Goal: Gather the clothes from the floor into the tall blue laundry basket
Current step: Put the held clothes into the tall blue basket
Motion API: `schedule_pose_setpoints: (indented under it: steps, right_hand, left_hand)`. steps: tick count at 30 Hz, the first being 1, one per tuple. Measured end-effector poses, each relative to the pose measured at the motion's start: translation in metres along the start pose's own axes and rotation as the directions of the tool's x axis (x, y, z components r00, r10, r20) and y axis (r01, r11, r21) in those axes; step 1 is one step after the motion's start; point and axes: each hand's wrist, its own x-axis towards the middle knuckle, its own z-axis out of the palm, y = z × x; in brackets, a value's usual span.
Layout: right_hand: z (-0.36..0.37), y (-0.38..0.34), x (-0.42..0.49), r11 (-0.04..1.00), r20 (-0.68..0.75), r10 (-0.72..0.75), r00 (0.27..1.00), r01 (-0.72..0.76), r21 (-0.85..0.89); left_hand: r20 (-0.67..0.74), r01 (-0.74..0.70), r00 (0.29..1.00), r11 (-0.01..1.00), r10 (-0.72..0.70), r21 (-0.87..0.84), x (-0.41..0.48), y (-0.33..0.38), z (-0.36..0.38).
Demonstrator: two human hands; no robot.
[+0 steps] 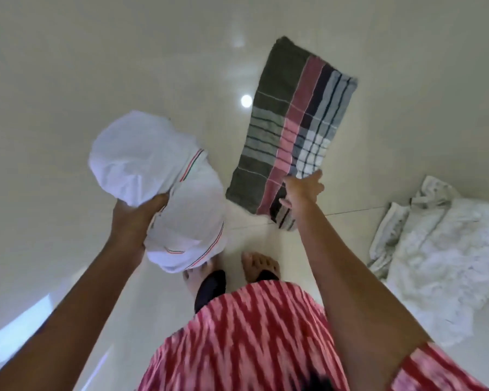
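While the left hand stays out of it, closed around a bunched white cloth held off the floor, the right hand reaches down at full arm's stretch, fingers pinching the near corner of the checked towel. Towel's long axis runs away, far-right. White pile lies right; basket not in view.

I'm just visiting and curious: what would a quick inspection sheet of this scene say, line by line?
Surface: glossy pale tiled floor, reflecting ceiling lights.
Job's things: white cloth with striped trim, bunched; folded plaid towel; crumpled white pile on the floor at right. Blue basket not in view.
Clutter: nothing seen.
Grippers: left hand grips the white cloth; right hand grips the towel's near edge.
Cables: nothing seen.
Surroundings: person's bare feet, red patterned garment.
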Motion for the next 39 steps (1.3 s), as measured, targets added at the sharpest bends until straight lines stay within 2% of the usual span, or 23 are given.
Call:
schedule_pose_setpoints:
  steps: [4,9,11,16,20,24,28,32,34,37,39]
  right_hand:
    - [0.027,0.006,0.051,0.998,-0.115,0.067,0.991,-0.066,0.010]
    - [0.025,0.007,0.038,0.997,0.020,0.074,0.997,-0.073,-0.036]
    - [0.007,0.000,-0.003,0.999,0.079,0.019,0.997,-0.016,-0.048]
    - [-0.061,-0.020,-0.142,0.935,0.164,-0.245,0.956,0.277,-0.221]
    - [-0.130,-0.055,-0.267,0.874,0.185,-0.414,0.891,0.446,-0.195]
    - [-0.190,-0.093,-0.376,0.862,0.230,-0.464,0.856,0.495,-0.105]
    - [-0.231,-0.122,-0.464,0.878,0.130,-0.475,0.870,0.479,0.003]
    - [-0.250,-0.143,-0.517,0.823,0.087,-0.568,0.818,0.564,0.066]
    - [-0.258,-0.157,-0.531,0.799,0.097,-0.601,0.794,0.601,0.031]
    - [-0.272,-0.186,-0.538,0.748,0.072,-0.646,0.760,0.649,-0.144]
    - [-0.279,-0.214,-0.537,0.746,0.082,-0.650,0.755,0.655,-0.119]
  left_hand:
    - [0.008,0.006,1.000,0.989,-0.007,0.146,0.045,-0.019,0.037]
    - [0.019,0.023,0.999,0.979,-0.027,0.205,0.037,-0.017,0.038]
    - [0.019,0.015,1.000,0.979,-0.020,0.201,0.009,-0.003,0.029]
    - [-0.019,0.015,1.000,0.983,-0.012,0.180,-0.100,0.061,-0.009]
    - [-0.015,0.027,1.000,0.979,-0.024,0.200,-0.208,0.130,-0.046]
    - [0.069,-0.057,0.997,0.985,0.046,0.162,-0.298,0.202,-0.069]
    - [0.153,-0.143,0.980,0.986,0.128,0.090,-0.362,0.255,-0.097]
    - [0.171,-0.180,0.969,0.984,0.178,-0.008,-0.394,0.292,-0.107]
    - [0.206,-0.187,0.960,0.982,0.190,-0.030,-0.400,0.316,-0.105]
    - [0.227,-0.184,0.956,0.982,0.187,-0.034,-0.397,0.349,-0.099]
    - [0.255,-0.203,0.943,0.977,0.214,-0.072,-0.388,0.378,-0.090]
